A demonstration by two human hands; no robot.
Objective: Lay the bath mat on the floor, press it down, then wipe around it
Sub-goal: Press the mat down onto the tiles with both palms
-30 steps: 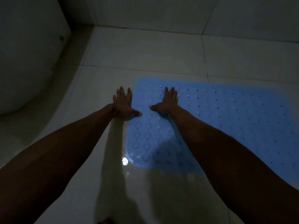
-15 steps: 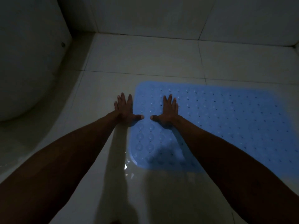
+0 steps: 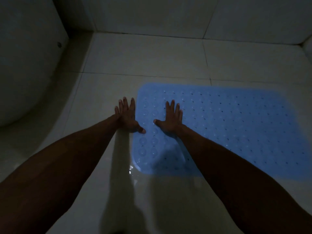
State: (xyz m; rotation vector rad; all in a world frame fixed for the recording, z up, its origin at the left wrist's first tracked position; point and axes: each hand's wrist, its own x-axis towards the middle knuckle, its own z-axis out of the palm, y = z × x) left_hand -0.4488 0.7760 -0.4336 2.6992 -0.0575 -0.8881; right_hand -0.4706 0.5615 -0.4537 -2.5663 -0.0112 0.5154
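A blue bath mat (image 3: 236,125) with rows of small holes and round suction cups lies flat on the pale tiled floor (image 3: 143,56). My right hand (image 3: 171,118) presses flat on the mat near its left end, fingers straight and spread. My left hand (image 3: 127,116) lies flat with straight fingers at the mat's left edge, mostly on the tile, its thumb reaching onto the mat. The room is dim.
A large white curved fixture (image 3: 25,65) stands at the left. Tiled walls (image 3: 152,14) close off the back, and another meets them at the far right corner. A small wet glint (image 3: 130,170) shows on the floor by the mat's near left corner.
The view has tilted up, so the mat and hands sit lower in frame. Both hands stay flat at the mat's left end, hardly moved.
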